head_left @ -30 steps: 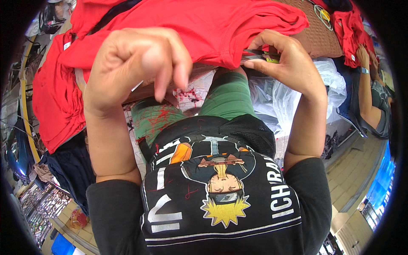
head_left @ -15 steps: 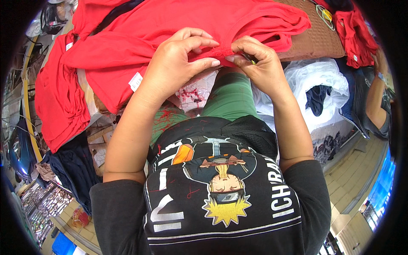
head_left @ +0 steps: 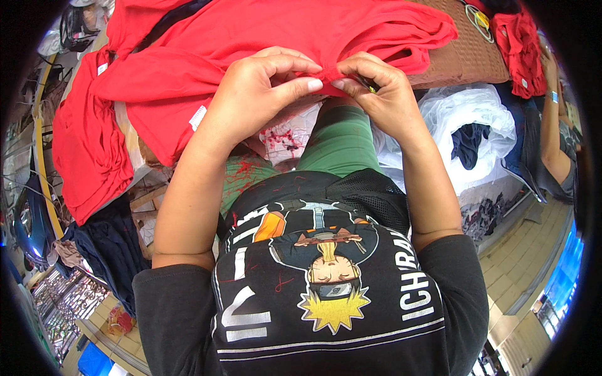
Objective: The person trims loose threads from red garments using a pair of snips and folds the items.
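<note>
Red cloth garment (head_left: 269, 37) | spread over brown textured surface (head_left: 470, 47), near edge above green-clothed thighs (head_left: 338, 141) | left hand (head_left: 251, 94): grip pinching bunched edge | right hand (head_left: 390, 94): grip pinching just beside, small yellow-and-dark tool (head_left: 371, 89) mostly hidden within

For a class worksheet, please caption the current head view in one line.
Left hand and right hand hold red cloth, with a white bag to the right.

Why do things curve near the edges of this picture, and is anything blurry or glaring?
Head view: the fisheye lens bows the yellow strip and tiled floor near the edges; the left hand and right hand on the red garment look crisp; the white plastic bag shines brightly in spots; the blue patch at far right is soft.
</note>
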Demonstrator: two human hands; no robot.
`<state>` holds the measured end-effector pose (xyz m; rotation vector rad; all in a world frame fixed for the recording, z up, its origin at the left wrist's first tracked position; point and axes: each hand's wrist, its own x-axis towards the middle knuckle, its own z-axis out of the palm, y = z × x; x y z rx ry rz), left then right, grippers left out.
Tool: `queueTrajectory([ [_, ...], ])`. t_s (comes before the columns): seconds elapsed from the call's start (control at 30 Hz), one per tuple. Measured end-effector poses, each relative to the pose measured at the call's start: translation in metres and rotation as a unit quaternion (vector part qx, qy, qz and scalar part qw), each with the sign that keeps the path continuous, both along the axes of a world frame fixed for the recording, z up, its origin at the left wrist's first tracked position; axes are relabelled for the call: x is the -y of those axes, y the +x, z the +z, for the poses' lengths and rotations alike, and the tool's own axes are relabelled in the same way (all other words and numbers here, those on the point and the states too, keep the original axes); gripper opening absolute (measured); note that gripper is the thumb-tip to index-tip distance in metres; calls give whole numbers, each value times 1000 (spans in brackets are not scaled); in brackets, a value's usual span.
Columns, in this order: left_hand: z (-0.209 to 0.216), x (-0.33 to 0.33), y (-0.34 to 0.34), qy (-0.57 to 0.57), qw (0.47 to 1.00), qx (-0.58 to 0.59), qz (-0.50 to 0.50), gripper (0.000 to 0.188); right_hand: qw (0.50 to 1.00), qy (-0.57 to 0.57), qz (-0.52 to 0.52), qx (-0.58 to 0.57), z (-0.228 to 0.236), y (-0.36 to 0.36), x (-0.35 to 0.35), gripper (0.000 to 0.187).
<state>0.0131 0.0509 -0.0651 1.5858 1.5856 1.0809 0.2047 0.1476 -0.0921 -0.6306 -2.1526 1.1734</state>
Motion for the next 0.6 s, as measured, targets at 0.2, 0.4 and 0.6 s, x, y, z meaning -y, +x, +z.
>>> queueTrajectory([
  [0.2, 2, 1, 12, 59, 991, -106, 63, 22, 999, -47, -9, 4, -4, -1, 1, 22],
  [0.4, 2, -1, 9, -5, 996, -60, 71, 18, 999, -30, 1, 24, 0, -2, 5, 17],
  [0.6, 0, -4, 9, 26, 996, 9, 80, 20, 997, -48, 8, 52, -1, -2, 4, 16],
])
